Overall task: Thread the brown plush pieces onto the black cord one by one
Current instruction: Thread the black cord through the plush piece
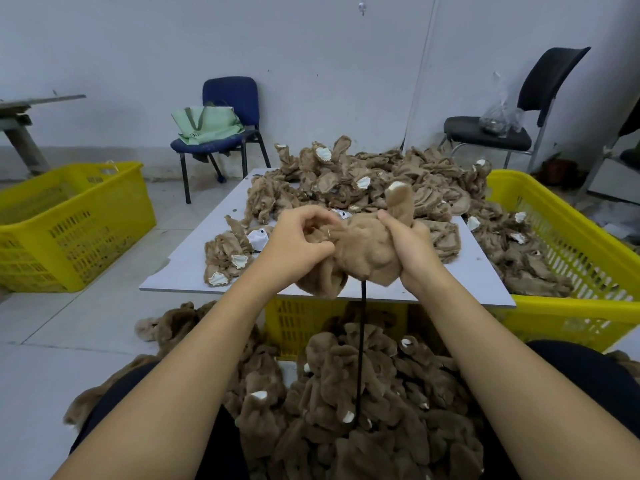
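Note:
A brown plush piece (363, 249) is held up over the near edge of the white board (180, 268). My right hand (410, 247) grips its right side, one ear sticking up above my fingers. My left hand (304, 237) pinches its left edge, where a small metal glint shows. The black cord (361, 341) hangs straight down from under the piece into a bunch of brown plush pieces (349, 403) between my knees. A big heap of loose plush pieces (363, 178) covers the far part of the board.
Yellow crates stand at left (69, 230), at right (568, 237) with plush in it, and under the board (311, 320). A blue chair (228, 109) with a green bag and a black chair (512, 129) stand by the wall.

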